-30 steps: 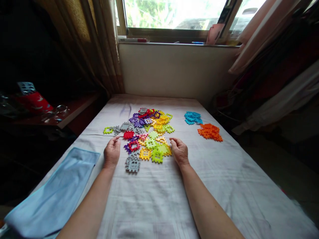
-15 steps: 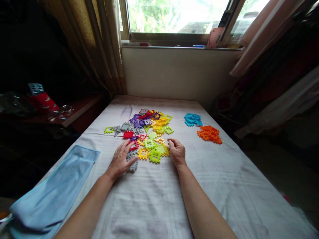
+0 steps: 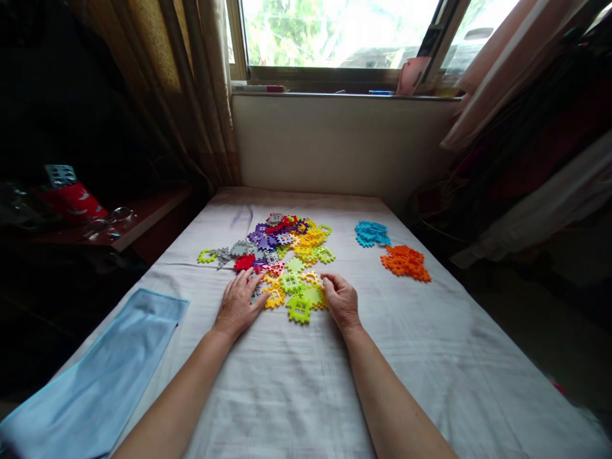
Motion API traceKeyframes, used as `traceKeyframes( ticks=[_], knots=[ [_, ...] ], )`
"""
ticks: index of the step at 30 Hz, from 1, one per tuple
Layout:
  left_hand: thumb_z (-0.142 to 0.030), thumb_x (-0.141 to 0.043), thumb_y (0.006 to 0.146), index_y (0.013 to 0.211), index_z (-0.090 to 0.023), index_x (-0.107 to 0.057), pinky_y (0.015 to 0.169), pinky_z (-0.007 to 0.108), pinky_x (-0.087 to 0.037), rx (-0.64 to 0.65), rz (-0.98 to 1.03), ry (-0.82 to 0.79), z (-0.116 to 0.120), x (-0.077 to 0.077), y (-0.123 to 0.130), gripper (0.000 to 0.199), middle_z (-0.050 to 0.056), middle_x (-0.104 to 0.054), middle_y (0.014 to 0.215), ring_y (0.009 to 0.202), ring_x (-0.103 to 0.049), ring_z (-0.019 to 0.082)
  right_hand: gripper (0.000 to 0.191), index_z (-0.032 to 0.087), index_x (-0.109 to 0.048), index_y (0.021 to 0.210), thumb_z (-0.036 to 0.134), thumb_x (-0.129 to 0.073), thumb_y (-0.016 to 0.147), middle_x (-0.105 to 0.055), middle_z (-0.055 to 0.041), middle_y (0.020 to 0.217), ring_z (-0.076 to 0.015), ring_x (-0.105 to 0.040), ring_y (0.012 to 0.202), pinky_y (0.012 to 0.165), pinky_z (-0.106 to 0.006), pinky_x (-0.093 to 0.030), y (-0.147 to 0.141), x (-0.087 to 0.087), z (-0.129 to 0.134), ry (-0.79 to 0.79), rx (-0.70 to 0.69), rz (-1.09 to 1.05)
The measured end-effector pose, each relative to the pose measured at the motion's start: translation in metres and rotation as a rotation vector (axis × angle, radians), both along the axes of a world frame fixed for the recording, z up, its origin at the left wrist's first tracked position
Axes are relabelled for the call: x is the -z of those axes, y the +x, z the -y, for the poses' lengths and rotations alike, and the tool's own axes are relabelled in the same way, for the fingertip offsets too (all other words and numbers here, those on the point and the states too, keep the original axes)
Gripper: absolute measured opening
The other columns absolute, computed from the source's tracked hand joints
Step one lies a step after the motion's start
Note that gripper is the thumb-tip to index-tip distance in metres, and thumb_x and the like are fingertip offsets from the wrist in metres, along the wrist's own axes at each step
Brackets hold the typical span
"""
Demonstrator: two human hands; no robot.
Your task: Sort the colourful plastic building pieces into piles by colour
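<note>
A mixed pile of notched plastic building pieces lies mid-table, with purple pieces (image 3: 262, 240) and yellow pieces (image 3: 310, 238) at the back. My left hand (image 3: 239, 304) rests flat with fingers spread on its near left edge, covering part of a grey piece. The thumb touches a yellow window piece (image 3: 274, 296). At the near edge lies a lime-green window piece (image 3: 299, 310). My right hand (image 3: 342, 301) is closed beside the pile's right edge, fingers curled in; whatever they hold, if anything, is hidden. A red piece (image 3: 245, 262) lies just beyond my left fingertips.
Separate heaps of blue pieces (image 3: 371, 234) and orange pieces (image 3: 406, 263) lie to the right. A light blue cloth (image 3: 115, 370) covers the left table edge. Eyeglasses (image 3: 111, 221) and a red container (image 3: 76, 203) stand on a dark side table. A window is ahead.
My left hand has slid slightly right over the pile, now covering most of the grey pieces and pushing the yellow window piece. My right hand stays nearly in place. The view has shifted slightly.
</note>
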State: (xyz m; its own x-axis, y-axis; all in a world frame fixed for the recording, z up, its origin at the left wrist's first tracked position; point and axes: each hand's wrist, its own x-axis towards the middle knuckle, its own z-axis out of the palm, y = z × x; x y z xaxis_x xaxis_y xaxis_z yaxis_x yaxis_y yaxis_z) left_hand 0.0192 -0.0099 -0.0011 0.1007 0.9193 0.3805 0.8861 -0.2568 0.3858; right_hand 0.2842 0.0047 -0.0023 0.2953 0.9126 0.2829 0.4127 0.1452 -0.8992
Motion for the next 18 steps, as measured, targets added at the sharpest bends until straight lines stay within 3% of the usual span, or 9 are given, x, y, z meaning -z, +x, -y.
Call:
traceKeyframes(
  ticks=[5,8,12,18],
  knots=[
    [-0.057,-0.055,0.083,0.111,-0.022,-0.071,0.109,0.044,-0.044,-0.063,0.437,0.039,-0.023,-0.004,-0.003,0.047,0.01,-0.068,0.127,0.122,-0.06,0.027,0.034,0.023,-0.075,0.085,0.045,-0.05,0.079,-0.078,-0.0056,0.089,-0.0226,-0.071,0.085,0.084,-0.034,-0.055,0.0,-0.001,-0.001,0.013,0.019,-0.012],
    [-0.059,-0.053,0.082,0.102,-0.021,-0.072,0.102,0.04,-0.049,-0.184,0.701,0.107,-0.033,-0.006,-0.006,0.047,0.009,-0.074,0.111,0.109,-0.066,0.025,0.032,0.023,-0.075,0.084,0.045,-0.051,0.079,-0.078,-0.0052,0.088,-0.022,-0.071,0.082,0.082,-0.033,-0.055,-0.001,-0.003,-0.001,0.013,0.028,-0.026],
    [-0.061,-0.054,0.078,0.094,-0.019,-0.073,0.092,0.037,-0.052,-0.309,0.917,0.156,-0.051,-0.004,-0.01,0.048,0.008,-0.076,0.096,0.093,-0.069,0.023,0.032,0.022,-0.075,0.085,0.044,-0.052,0.079,-0.078,-0.0056,0.088,-0.022,-0.072,0.082,0.08,-0.033,-0.056,-0.001,-0.005,-0.001,0.002,0.024,-0.035],
    [-0.058,-0.058,0.073,0.083,-0.017,-0.069,0.075,0.032,-0.056,-0.349,1.222,0.129,-0.081,-0.009,-0.014,0.044,0.006,-0.073,0.078,0.076,-0.069,0.019,0.03,0.022,-0.076,0.087,0.042,-0.054,0.081,-0.078,-0.0055,0.087,-0.0208,-0.072,0.079,0.074,-0.03,-0.057,-0.001,-0.005,-0.001,-0.004,0.027,-0.047]
  ],
)
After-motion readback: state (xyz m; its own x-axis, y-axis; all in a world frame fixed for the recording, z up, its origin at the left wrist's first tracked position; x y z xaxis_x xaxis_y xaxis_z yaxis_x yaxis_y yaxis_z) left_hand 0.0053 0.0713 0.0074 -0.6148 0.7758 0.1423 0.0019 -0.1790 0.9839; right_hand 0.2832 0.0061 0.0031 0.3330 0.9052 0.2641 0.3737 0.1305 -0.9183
